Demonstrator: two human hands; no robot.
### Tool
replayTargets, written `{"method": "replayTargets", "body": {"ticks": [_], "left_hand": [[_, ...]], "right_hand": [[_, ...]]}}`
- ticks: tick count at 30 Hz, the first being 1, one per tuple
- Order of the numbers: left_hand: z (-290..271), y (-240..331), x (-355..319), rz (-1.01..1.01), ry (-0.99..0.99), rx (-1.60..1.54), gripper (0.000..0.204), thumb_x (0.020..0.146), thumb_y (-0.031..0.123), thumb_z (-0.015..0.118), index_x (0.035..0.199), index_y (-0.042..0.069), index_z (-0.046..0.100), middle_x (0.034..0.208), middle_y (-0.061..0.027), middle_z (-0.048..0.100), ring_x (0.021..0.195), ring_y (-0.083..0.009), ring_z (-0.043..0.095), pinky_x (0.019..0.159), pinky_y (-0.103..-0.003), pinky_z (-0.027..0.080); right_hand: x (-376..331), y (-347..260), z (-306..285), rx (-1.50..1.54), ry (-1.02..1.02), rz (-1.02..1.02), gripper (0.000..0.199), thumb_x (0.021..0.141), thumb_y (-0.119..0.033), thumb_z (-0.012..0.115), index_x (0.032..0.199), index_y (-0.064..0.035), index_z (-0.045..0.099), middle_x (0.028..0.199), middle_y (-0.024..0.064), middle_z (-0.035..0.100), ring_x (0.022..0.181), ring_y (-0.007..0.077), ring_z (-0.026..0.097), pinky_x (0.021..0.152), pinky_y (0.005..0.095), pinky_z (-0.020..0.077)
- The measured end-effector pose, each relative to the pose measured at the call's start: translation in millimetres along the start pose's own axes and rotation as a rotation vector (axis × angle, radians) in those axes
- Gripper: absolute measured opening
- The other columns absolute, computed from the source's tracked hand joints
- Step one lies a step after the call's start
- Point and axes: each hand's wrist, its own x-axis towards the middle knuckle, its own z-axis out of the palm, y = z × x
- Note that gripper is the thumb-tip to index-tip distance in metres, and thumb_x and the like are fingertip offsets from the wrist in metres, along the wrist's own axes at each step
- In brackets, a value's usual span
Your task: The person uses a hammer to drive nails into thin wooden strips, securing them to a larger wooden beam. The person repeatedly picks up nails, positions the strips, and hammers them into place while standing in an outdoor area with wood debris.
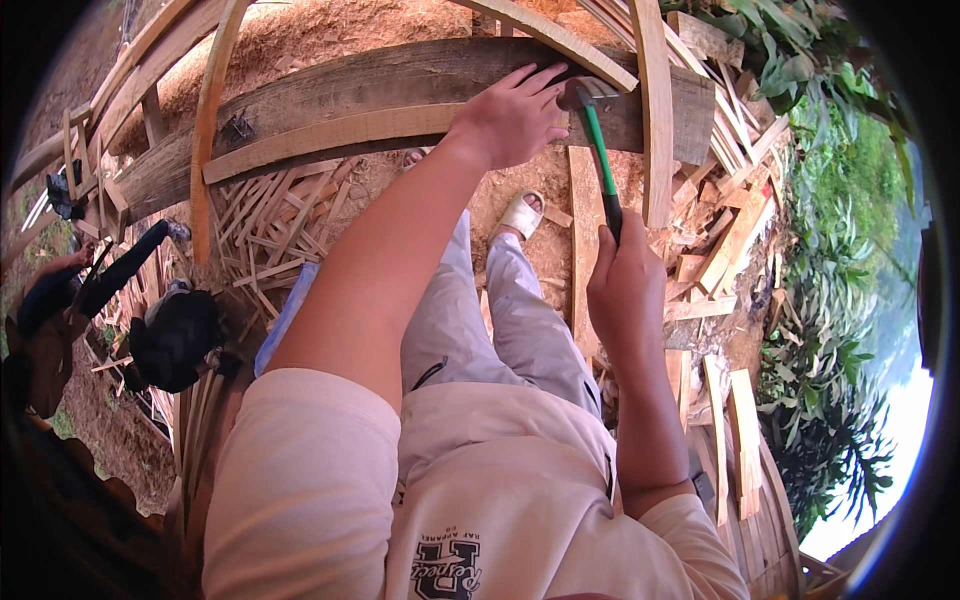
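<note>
Squarely in the right hand (625, 285) sits a claw hammer (598, 150), its dark grip wrapped by closed fingers and its green shaft pointing up and away from the body. The metal head lies over the wide weathered plank (400, 82), just beside the fingertips of the left hand (512, 120); whether it touches the wood, I cannot tell. That left hand is spread, palm down, across the far end of a paler batten (330, 138) that runs lengthwise along the plank, with the fingers reaching onto the darker wood.

Two narrow boards cross the plank, a right crosspiece (655, 110) beyond the hammer and a left crosspiece (208, 130) at the batten's other end. A slanting board (560, 40) comes down from the top toward the hammer head.

Below the plank, a pale sandal (523, 214) rests on reddish earth (310, 35), near a long board (582, 200) lying on the ground. Thin sticks (290, 215) are heaped to the left, and offcuts (730, 245) lie scattered to the right. Farther left, a person in dark clothing (178, 340) is bent low, with another person (50, 330) nearby. Leafy plants (830, 260) fill the right edge.
</note>
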Motion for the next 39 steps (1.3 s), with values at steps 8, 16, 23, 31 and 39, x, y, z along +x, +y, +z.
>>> {"method": "replayTargets", "body": {"ticks": [8,16,23,31,39], "left_hand": [[-5.0,3.1,-0.6,0.000,-0.040,0.044,0.050,0.099,0.040,0.063,0.139,0.011,0.058,0.144,-0.0045,0.062,0.145,-0.0229,0.048,0.121,-0.041,0.038],[-10.2,-10.7,-3.5,-0.084,0.017,-0.310,0.070,0.094,0.047,0.067,0.148,0.006,0.050,0.157,-0.0086,0.049,0.151,-0.0228,0.039,0.124,-0.041,0.034],[-20.6,-27.3,-10.1,-0.091,-0.047,0.131,0.098,0.091,0.071,0.059,0.154,-0.002,0.043,0.161,-0.0148,0.044,0.154,-0.0246,0.033,0.130,-0.045,0.017],[-13.4,-23.7,-14.8,-0.144,-0.078,0.120,0.102,0.091,0.075,0.054,0.155,-0.003,0.039,0.161,-0.0163,0.044,0.154,-0.0272,0.034,0.129,-0.048,0.020],[-17.6,-20.6,-11.6,-0.136,-0.155,0.209,0.100,0.094,0.075,0.049,0.156,-0.002,0.039,0.163,-0.0155,0.040,0.154,-0.0274,0.033,0.128,-0.048,0.022]], "right_hand": [[-1.9,-2.1,0.0,-0.019,0.064,0.010,0.020,0.104,-0.014,0.054,0.120,-0.0019,0.054,0.085,0.0283,0.068,0.078,0.0513,0.066,0.064,0.0587,0.0476],[-8.7,-17.6,-17.4,0.081,0.207,-0.104,0.019,0.104,-0.012,0.054,0.120,-0.0005,0.055,0.090,0.0284,0.069,0.079,0.0488,0.069,0.063,0.0567,0.0503],[-10.9,-8.8,-20.7,-0.068,0.122,-0.078,0.024,0.103,-0.012,0.055,0.123,0.0009,0.054,0.092,0.0299,0.069,0.079,0.0506,0.068,0.064,0.0574,0.0514],[9.7,-13.9,-16.3,-0.276,-0.103,0.084,0.017,0.106,-0.018,0.051,0.104,-0.0015,0.048,0.083,0.0309,0.067,0.077,0.0529,0.066,0.065,0.0619,0.0481],[1.6,-20.6,-22.2,-0.235,0.064,0.046,0.017,0.107,-0.019,0.049,0.101,-0.0023,0.050,0.078,0.0294,0.066,0.074,0.0522,0.066,0.063,0.0594,0.0485]]}}
